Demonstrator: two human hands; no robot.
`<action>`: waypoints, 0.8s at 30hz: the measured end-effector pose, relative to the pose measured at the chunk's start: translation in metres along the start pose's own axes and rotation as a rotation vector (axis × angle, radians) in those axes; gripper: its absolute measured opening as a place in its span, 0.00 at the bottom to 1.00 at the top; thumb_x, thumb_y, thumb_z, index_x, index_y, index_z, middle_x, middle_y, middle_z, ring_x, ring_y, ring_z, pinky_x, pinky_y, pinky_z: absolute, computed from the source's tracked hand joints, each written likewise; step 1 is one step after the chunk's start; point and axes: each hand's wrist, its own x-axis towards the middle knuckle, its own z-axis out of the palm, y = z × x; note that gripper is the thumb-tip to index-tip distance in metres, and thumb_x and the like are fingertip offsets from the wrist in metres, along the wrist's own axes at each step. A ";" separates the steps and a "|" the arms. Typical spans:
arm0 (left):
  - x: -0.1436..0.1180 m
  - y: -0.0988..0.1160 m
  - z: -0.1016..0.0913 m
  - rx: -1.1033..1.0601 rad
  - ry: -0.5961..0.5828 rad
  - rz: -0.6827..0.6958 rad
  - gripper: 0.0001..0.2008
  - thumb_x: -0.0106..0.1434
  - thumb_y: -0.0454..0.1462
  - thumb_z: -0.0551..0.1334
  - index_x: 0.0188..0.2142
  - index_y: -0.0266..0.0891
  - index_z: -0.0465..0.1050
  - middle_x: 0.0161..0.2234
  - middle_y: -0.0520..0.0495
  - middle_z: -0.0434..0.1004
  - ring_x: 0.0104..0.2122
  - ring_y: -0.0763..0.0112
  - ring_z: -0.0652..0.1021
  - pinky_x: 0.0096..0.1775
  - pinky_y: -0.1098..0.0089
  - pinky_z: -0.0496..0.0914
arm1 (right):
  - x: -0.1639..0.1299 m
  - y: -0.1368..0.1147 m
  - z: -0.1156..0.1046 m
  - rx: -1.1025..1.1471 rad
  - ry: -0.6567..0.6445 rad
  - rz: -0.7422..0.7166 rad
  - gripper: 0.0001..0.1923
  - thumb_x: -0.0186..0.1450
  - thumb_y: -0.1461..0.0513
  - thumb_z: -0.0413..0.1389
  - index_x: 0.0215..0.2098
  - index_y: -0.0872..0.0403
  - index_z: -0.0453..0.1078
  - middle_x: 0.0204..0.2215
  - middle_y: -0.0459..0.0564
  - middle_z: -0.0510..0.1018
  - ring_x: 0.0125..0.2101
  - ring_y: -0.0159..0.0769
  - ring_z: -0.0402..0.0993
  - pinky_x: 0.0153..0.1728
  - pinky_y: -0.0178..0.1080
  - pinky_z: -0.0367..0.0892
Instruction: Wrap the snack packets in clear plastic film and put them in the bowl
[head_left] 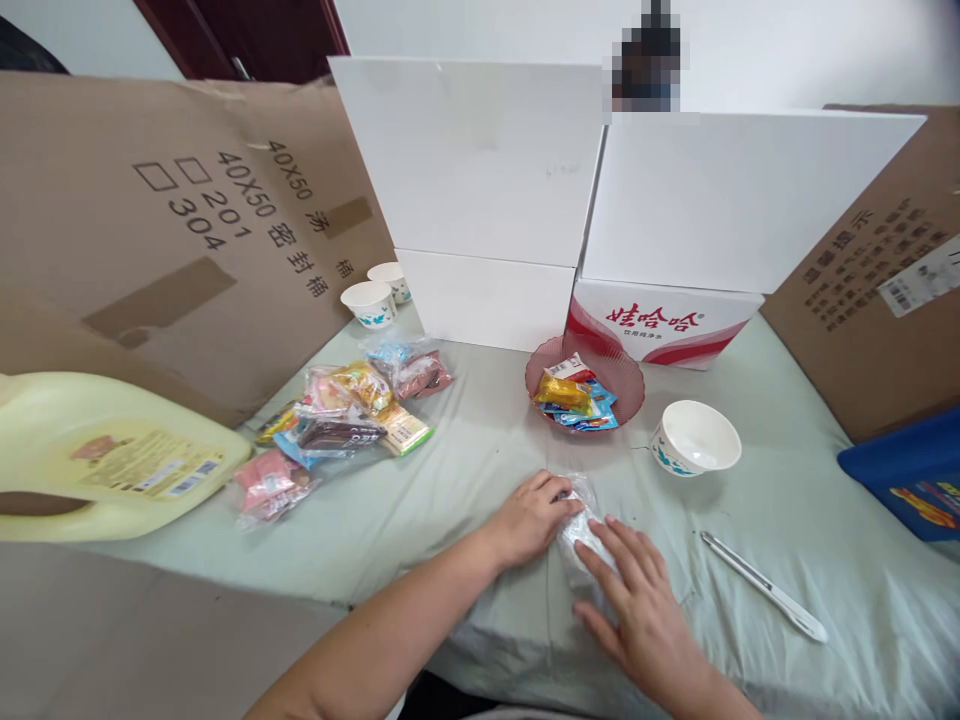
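A clear packet (587, 525) was laid at the near part of the cloth-covered surface (472, 480), in front of the bowl (632, 385), with both hands set on it. Its far left side was covered by the bent fingers of the left hand (534, 520); whether it was pinched there cannot be told. The right hand (637, 585) was held open, its fingers spread and rested along the packet's right side, not closed around it. In the pink bowl, a yellow packet (564, 393) was set on top of blue packets (600, 403). A white cup (694, 440) was placed upright just right of the bowl, and a white knife (765, 587) was laid slantwise to the right of the right hand. To the left, a pile of snacks (349, 405) was heaped near a tipped yellow jug (161, 450). Two cups (369, 305) were stood behind the pile, and the far side was walled by white boxes (487, 150).
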 end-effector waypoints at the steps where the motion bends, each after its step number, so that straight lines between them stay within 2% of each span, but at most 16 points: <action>1: 0.000 0.000 0.000 -0.001 -0.002 0.002 0.14 0.67 0.33 0.56 0.50 0.45 0.74 0.47 0.45 0.72 0.45 0.64 0.70 0.49 0.63 0.69 | -0.004 -0.005 0.003 -0.056 -0.016 -0.089 0.30 0.63 0.56 0.56 0.62 0.50 0.60 0.61 0.54 0.65 0.61 0.51 0.59 0.57 0.54 0.58; 4: 0.000 0.000 0.000 0.010 -0.006 0.010 0.15 0.66 0.32 0.57 0.50 0.44 0.74 0.47 0.44 0.72 0.45 0.63 0.70 0.49 0.63 0.68 | -0.018 -0.014 0.016 -0.182 -0.030 -0.227 0.37 0.61 0.54 0.57 0.64 0.59 0.56 0.61 0.57 0.65 0.61 0.49 0.58 0.57 0.50 0.58; 8: -0.002 -0.001 0.002 0.014 -0.031 0.004 0.15 0.65 0.37 0.61 0.51 0.44 0.73 0.49 0.44 0.72 0.47 0.61 0.69 0.51 0.61 0.66 | -0.036 -0.009 0.018 -0.221 -0.019 -0.308 0.32 0.61 0.58 0.55 0.62 0.58 0.60 0.59 0.54 0.68 0.60 0.46 0.60 0.56 0.46 0.58; 11: -0.003 -0.001 0.001 0.000 -0.057 0.011 0.18 0.62 0.43 0.65 0.51 0.44 0.73 0.50 0.44 0.71 0.48 0.59 0.69 0.51 0.59 0.64 | -0.036 -0.001 0.008 -0.188 0.013 -0.260 0.26 0.64 0.61 0.54 0.60 0.56 0.62 0.57 0.52 0.71 0.57 0.43 0.63 0.56 0.44 0.59; 14: -0.005 0.000 -0.001 0.000 -0.091 0.064 0.16 0.62 0.44 0.64 0.50 0.47 0.73 0.51 0.46 0.72 0.49 0.58 0.69 0.51 0.58 0.63 | -0.030 0.001 0.004 -0.098 0.026 -0.160 0.20 0.67 0.60 0.53 0.57 0.55 0.65 0.50 0.52 0.76 0.49 0.40 0.69 0.50 0.41 0.63; 16: -0.005 0.002 -0.003 -0.003 -0.123 0.116 0.16 0.63 0.44 0.64 0.50 0.47 0.73 0.51 0.48 0.73 0.49 0.58 0.69 0.51 0.59 0.62 | -0.028 -0.002 0.008 -0.015 0.035 -0.118 0.15 0.69 0.60 0.51 0.53 0.53 0.68 0.44 0.51 0.77 0.43 0.38 0.71 0.46 0.40 0.65; 19: -0.005 0.006 -0.005 -0.007 -0.158 0.144 0.22 0.59 0.47 0.66 0.52 0.47 0.72 0.52 0.47 0.72 0.49 0.57 0.69 0.50 0.60 0.63 | -0.028 -0.010 0.020 0.055 0.064 -0.101 0.13 0.70 0.60 0.49 0.49 0.53 0.69 0.37 0.50 0.77 0.36 0.37 0.70 0.40 0.40 0.64; 21: -0.004 0.009 -0.005 0.012 -0.166 0.121 0.26 0.58 0.50 0.66 0.54 0.46 0.70 0.52 0.46 0.71 0.48 0.57 0.69 0.48 0.59 0.63 | -0.029 -0.012 0.025 0.085 0.082 -0.106 0.12 0.70 0.61 0.47 0.47 0.52 0.70 0.33 0.49 0.75 0.34 0.37 0.68 0.38 0.40 0.63; 24: -0.002 0.013 -0.002 0.078 -0.163 0.062 0.23 0.63 0.49 0.62 0.56 0.48 0.67 0.52 0.47 0.70 0.47 0.58 0.69 0.48 0.59 0.64 | -0.027 -0.012 0.027 0.121 0.127 -0.128 0.13 0.71 0.63 0.44 0.44 0.52 0.70 0.30 0.48 0.74 0.34 0.37 0.67 0.39 0.41 0.62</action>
